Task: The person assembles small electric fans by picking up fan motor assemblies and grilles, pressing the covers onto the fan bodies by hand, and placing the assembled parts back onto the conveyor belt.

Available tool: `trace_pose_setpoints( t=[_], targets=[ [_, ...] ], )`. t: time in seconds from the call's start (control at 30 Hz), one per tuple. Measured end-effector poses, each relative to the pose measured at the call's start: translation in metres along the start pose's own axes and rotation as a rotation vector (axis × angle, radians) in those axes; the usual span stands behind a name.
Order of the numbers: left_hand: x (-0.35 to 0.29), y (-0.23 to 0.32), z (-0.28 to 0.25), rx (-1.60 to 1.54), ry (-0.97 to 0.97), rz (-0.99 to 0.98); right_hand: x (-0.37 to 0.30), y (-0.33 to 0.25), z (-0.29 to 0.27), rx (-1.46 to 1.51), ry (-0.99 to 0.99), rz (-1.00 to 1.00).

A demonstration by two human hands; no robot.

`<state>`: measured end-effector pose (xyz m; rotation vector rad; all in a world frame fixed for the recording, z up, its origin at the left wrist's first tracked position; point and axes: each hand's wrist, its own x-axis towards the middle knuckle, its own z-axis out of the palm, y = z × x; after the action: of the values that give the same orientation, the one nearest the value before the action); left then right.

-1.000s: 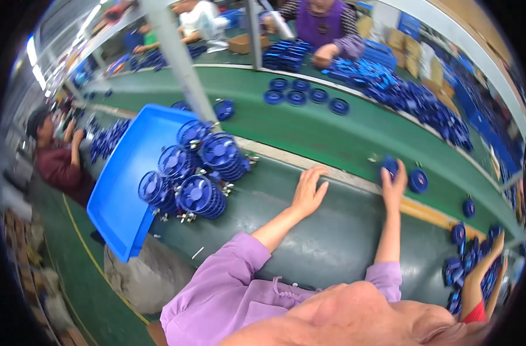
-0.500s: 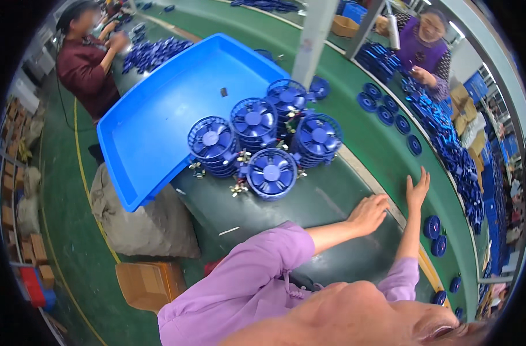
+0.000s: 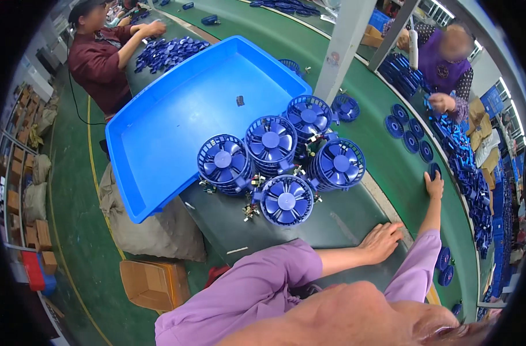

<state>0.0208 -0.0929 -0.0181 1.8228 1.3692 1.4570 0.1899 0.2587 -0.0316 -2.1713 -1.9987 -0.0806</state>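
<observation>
My right hand reaches over the green belt, thumb and fingers closed round the edge of a blue round fan part. On the near edge of the dark table rests my left hand, fingers stretched out, holding nothing. Left of it stand several stacks of blue round fans, among them a front stack, a right stack and a left stack. Small connectors on wires stick out between them. More blue round parts lie on the belt beyond my right hand.
A large blue tray with a small dark piece in it overhangs the table. A grey post rises behind the stacks. Co-workers sit at far left and far right near piles of blue parts. A sack and cardboard box stand below.
My right hand has moved forward over the belt and closed on a round part. The belt parts have shifted toward me, and the whole view has tilted slightly. My left hand stays on the table.
</observation>
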Motion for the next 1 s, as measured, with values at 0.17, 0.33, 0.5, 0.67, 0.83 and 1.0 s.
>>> trace_pose_setpoints(
  t=[0.17, 0.33, 0.5, 0.67, 0.83, 1.0],
  targets=[
    [0.012, 0.007, 0.006, 0.000, -0.096, -0.026, 0.005, 0.034, -0.017, 0.017, 0.226, -0.043],
    [0.016, -0.001, -0.008, 0.041, -0.103, -0.017, -0.003, 0.000, -0.010, 0.113, 0.208, -0.007],
    [0.018, 0.004, -0.006, 0.078, -0.164, 0.021, 0.017, -0.005, -0.008, 0.390, 0.468, -0.153],
    [0.015, 0.010, -0.005, 0.071, -0.157, 0.055, 0.043, -0.018, 0.002, 0.317, 0.365, -0.151],
    [0.014, 0.005, -0.006, 0.083, -0.153, 0.041, 0.028, -0.041, 0.006, 0.199, 0.225, -0.050],
    [0.015, 0.003, -0.010, 0.112, -0.180, 0.009, 0.035, -0.047, 0.010, 0.378, 0.354, -0.078]
  ],
)
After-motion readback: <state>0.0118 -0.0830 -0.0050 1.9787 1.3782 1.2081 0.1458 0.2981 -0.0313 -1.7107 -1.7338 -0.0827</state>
